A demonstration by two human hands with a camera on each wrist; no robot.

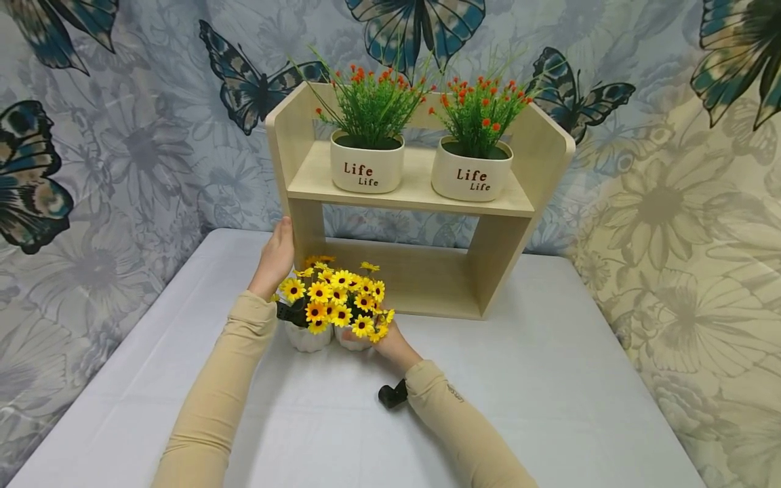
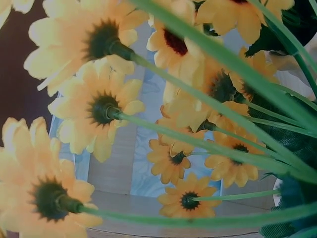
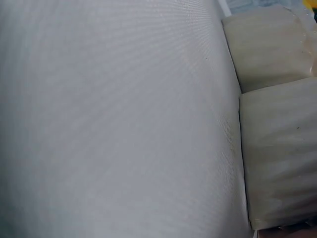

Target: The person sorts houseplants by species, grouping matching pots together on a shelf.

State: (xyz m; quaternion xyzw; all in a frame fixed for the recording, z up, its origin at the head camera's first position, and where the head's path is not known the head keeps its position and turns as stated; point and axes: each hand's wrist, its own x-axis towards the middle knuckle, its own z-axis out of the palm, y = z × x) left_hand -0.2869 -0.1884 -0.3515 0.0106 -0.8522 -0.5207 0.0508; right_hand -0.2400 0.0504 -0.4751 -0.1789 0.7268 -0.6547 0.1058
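My left hand (image 1: 276, 256) rests, fingers extended, against the left side panel of a pale wooden two-level shelf (image 1: 427, 285). My right hand (image 1: 393, 346) grips a white pot (image 1: 354, 342) of yellow sunflowers at its right side; the flowers hide part of its fingers. Beside it stands a second white pot (image 1: 310, 339), close to my left wrist. Sunflowers (image 1: 342, 298) from both pots overlap in front of the shelf's lower left corner. Large sunflower heads (image 2: 104, 109) fill the left wrist view. On the right, both white pots (image 3: 282, 153) sit on the cloth.
Two oval white planters marked "Life", the left (image 1: 366, 166) and the right (image 1: 472, 173), hold red-flowered greenery on the upper shelf board. A white cloth covers the table (image 1: 549, 379). Butterfly-patterned fabric (image 1: 146, 149) hangs behind and at both sides.
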